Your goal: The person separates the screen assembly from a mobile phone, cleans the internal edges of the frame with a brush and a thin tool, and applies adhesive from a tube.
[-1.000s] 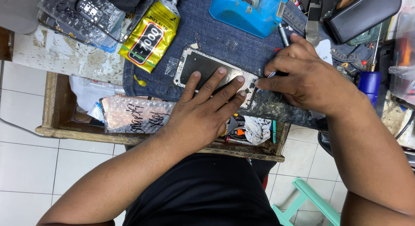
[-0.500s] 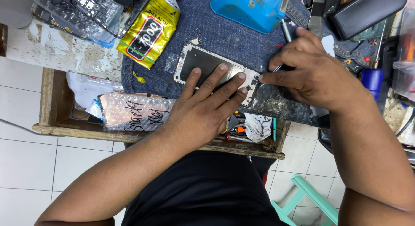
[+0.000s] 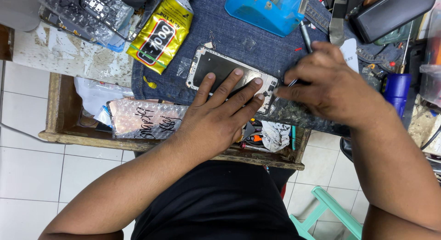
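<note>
Denim-backed phone frame (image 3: 216,70) pinned by flat left hand (image 3: 218,111); right hand (image 3: 330,86) fingers pinch a tool (image 3: 291,83) at its edge.

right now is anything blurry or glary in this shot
Head view: the right hand is motion-blurred at the fingers; the left hand and phone frame are sharp; glare glints off the yellow glue tube; lighting is even, shadows soft.
</note>
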